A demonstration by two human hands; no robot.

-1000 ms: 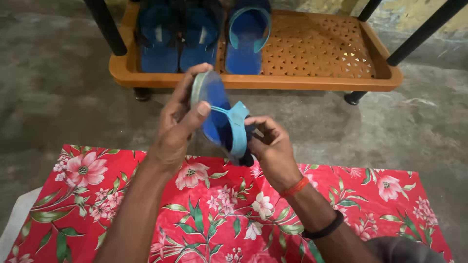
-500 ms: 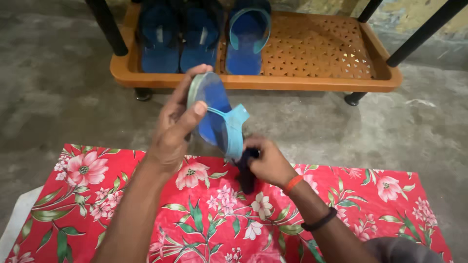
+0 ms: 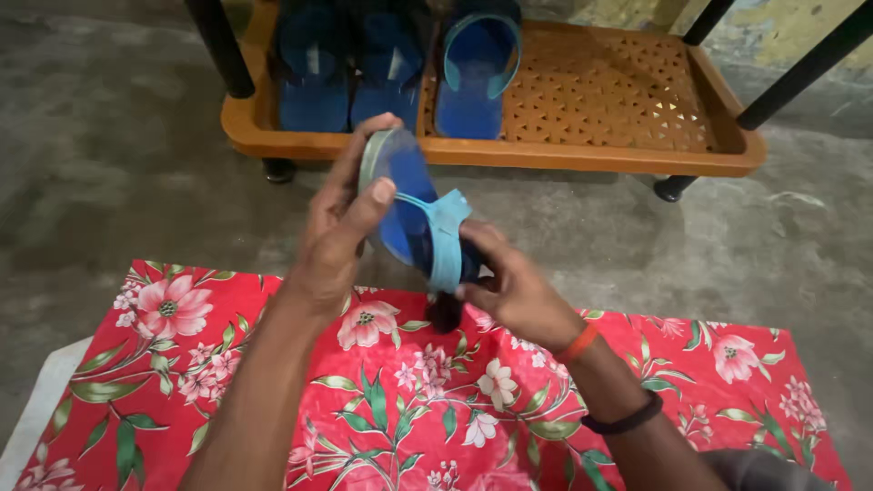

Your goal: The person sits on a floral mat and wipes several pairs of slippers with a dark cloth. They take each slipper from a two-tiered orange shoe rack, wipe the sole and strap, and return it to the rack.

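Both hands are gripping a blue flip-flop (image 3: 414,214) above the red floral cloth (image 3: 409,400).
Left hand (image 3: 341,232) is clasping its toe end, right hand (image 3: 509,291) is closing around the heel by the light-blue strap (image 3: 444,241); it looks light, bendy rubber. Behind, an orange rack (image 3: 600,109) is carrying more blue slippers (image 3: 400,68).

Open concrete floor (image 3: 118,164) left and right of the hands, passable. Ahead blocked by orange plastic rack (image 3: 582,155) and its black legs (image 3: 223,50); left half filled with blue slippers (image 3: 391,64), right perforated half free. Below, flat red floral cloth (image 3: 409,400).
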